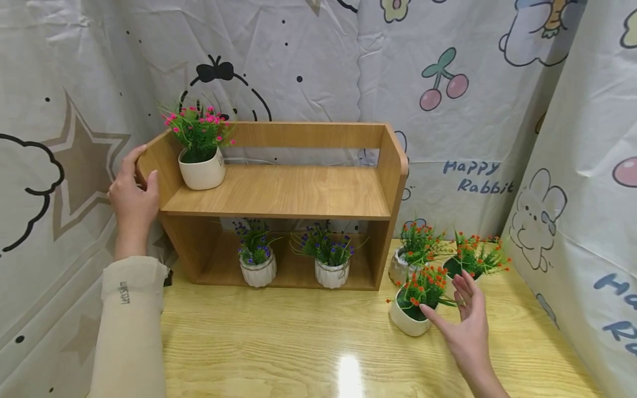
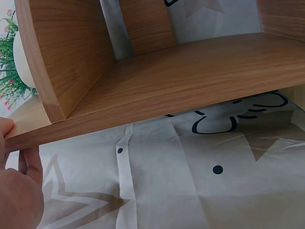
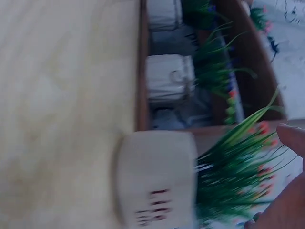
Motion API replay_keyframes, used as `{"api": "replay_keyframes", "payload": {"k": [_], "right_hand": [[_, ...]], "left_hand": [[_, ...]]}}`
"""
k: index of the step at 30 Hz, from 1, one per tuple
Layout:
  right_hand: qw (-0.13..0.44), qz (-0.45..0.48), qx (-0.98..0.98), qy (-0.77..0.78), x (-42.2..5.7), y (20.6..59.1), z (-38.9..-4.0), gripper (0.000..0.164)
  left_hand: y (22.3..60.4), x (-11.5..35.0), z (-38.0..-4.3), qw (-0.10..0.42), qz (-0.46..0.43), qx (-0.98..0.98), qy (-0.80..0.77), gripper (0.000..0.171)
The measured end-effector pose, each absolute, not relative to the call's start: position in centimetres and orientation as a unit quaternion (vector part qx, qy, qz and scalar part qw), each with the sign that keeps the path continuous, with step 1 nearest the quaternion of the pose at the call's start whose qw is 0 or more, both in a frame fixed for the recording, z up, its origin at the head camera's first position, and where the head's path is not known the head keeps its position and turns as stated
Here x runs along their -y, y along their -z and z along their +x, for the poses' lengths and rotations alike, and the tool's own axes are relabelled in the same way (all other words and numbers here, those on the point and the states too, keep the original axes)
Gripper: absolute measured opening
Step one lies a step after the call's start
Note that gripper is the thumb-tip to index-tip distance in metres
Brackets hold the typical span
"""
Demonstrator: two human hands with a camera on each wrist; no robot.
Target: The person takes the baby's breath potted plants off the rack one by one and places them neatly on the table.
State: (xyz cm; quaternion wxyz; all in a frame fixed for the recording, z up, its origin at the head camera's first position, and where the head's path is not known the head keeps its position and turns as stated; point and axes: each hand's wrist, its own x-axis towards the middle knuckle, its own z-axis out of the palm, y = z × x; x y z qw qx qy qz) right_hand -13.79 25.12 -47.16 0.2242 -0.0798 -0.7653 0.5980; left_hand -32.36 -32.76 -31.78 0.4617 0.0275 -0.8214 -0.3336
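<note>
In the head view, the front orange-flowered pot (image 1: 412,320) is standing on the tabletop (image 1: 278,331), off the right end of the wooden shelf (image 1: 278,190). Its smooth white body is curving roundly beneath thin green blades and small orange blossoms. The right hand (image 1: 465,329) is hovering right at it, thumb and fingers spread apart; whether skin is touching it, I cannot tell. The rear left orange-flowered pot (image 1: 400,269) and rear right orange-flowered pot (image 1: 474,257) are standing close behind. The left hand (image 1: 133,193) is gripping the shelf's left side panel. On the upper board a pink-flowered pot (image 1: 201,170), smooth and white, is sitting beside that panel; below, the left purple-flowered pot (image 1: 258,271) and right purple-flowered pot (image 1: 332,273) are showing ribbed white sides. The printed cloth (image 1: 318,83) behind is hanging creased, reading "Happy Rabbit".

In the left wrist view, the shelf is displaying brown wood grain and straight-cut boards, and the left hand is pinching a panel edge between its digits.

In the right wrist view, a smooth pot, apparently the front one, is bearing "Life" in dark red above a smaller, blurred line. The right hand's thumb is extending beside the leaves.
</note>
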Motion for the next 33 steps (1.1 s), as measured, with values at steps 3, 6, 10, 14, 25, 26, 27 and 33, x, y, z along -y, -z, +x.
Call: {"api": "replay_keyframes", "payload": {"k": [3,6,10,14,25,26,27,33], "right_hand": [[0.275,-0.04,0.757,-0.591,-24.2,45.7,-13.6,0.107],[0.316,0.011,0.753,-0.576,-22.8,44.2,-13.7,0.101],[0.331,0.081,0.755,-0.56,-20.6,42.2,-14.5,0.092],[0.3,0.141,0.756,-0.564,-18.0,40.6,-16.0,0.087],[0.184,0.247,0.744,-0.594,-9.2,35.9,-21.9,0.083],[0.173,0.252,0.743,-0.596,-8.5,35.5,-22.5,0.082],[0.161,0.254,0.742,-0.598,-7.7,34.9,-23.0,0.082],[0.11,0.273,0.745,-0.598,-2.6,32.2,-27.0,0.081]], "left_hand": [[31.7,32.6,-32.3,0.46,0.025,0.822,0.335,0.049],[31.6,32.6,-32.3,0.461,0.024,0.821,0.336,0.049],[31.5,32.5,-32.3,0.462,0.024,0.82,0.337,0.049],[31.6,32.7,-32.3,0.466,0.021,0.819,0.335,0.049],[31.7,32.7,-32.3,0.462,0.018,0.822,0.332,0.048],[31.7,32.7,-32.3,0.462,0.019,0.822,0.332,0.048],[31.6,32.7,-32.3,0.461,0.021,0.823,0.332,0.048],[31.6,32.8,-32.2,0.456,0.027,0.825,0.333,0.049]]}}
